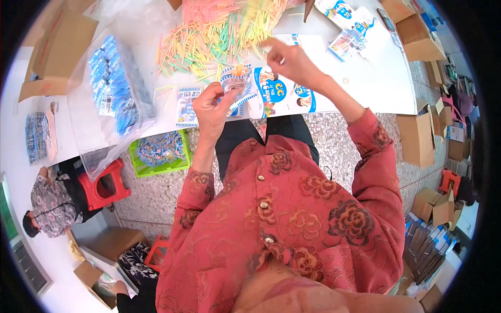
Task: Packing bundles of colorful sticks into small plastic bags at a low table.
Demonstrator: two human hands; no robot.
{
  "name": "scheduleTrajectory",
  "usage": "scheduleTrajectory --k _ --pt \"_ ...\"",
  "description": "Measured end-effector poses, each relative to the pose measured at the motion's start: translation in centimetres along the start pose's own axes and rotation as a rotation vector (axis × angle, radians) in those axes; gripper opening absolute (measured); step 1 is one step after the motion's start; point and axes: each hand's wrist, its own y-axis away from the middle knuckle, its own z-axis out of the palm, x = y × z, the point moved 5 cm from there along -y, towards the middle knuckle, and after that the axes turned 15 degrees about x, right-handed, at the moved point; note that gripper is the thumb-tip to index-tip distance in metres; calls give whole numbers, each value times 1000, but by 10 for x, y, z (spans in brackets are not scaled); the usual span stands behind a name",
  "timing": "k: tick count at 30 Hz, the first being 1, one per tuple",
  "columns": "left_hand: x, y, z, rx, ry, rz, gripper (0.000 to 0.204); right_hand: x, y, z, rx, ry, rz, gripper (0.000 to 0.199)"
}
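My left hand [213, 108] pinches a small clear packet [236, 83] with blue striped ends near the table's front edge. What is inside the packet is hard to make out. To its right, my right hand [290, 61] is raised, thumb and fingers curled together; whatever they hold, if anything, does not show. Beyond both hands lies a loose pile of thin pink, yellow and green sticks [219, 44]. Printed white and blue pouches [274, 99] lie flat beneath and beside my hands. Another small striped packet [188, 107] rests just left of my left hand.
A clear bag of blue striped packets [110, 83] lies at the left. Below the table's edge stands a green crate [160, 152] of packets, with a red stool [106, 185] nearby. More pouches [348, 31] lie far right. Cardboard boxes [417, 138] line the right side. Another person [55, 201] is at left.
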Motion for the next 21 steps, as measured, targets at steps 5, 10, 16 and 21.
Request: scheduleTrajectory --k 5,10,16,21 --pt "-1 0 8 -23 28 -7 7 -64 -5 -57 282 -656 -138 29" --pt "0 3 15 -39 20 -18 6 -93 -2 -52 252 -600 -274 20" --pt "3 2 10 -45 23 1 7 -98 1 -36 197 -424 -386 17" --pt "12 4 14 -19 68 -83 11 -92 2 -24 149 -461 -425 17"
